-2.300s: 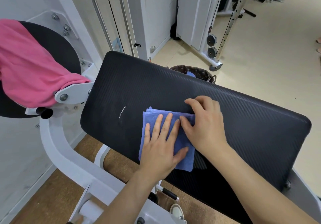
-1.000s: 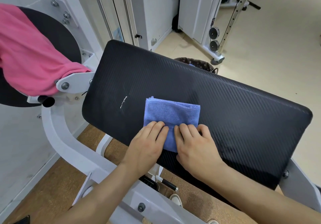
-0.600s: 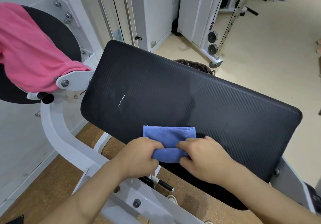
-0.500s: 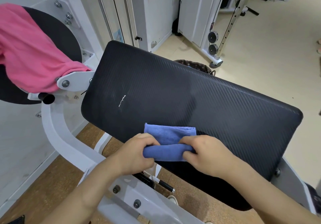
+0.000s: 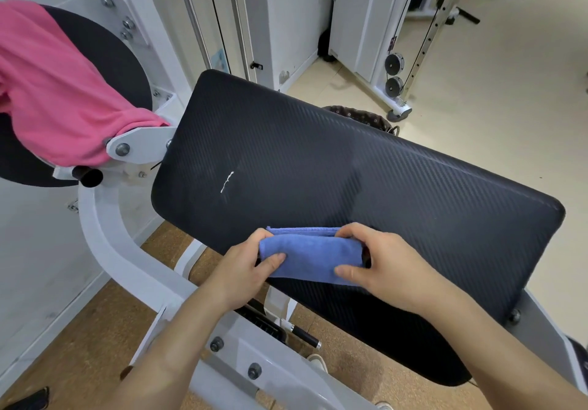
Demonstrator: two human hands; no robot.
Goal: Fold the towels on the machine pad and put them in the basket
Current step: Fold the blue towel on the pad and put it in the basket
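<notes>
Blue towel [image 5: 311,258] sits folded small at the near edge of the black machine pad [image 5: 318,170], right between the two hands. The left hand [image 5: 245,269] grips the towel's left end, with its thumb on the front and its fingers curled round the back. The right hand [image 5: 388,266] grips the right end, with its fingers bent over the top and its thumb pressed on the lower front. Both hands are closed round the cloth. A thin strip of the same cloth shows just behind the thick fold, lying on the pad. A pink towel [image 5: 54,91] hangs over a round black pad [image 5: 105,56] at the far left, well apart from the hands. The dark rim of the basket [image 5: 359,116] peeks out behind the far edge of the machine pad.
</notes>
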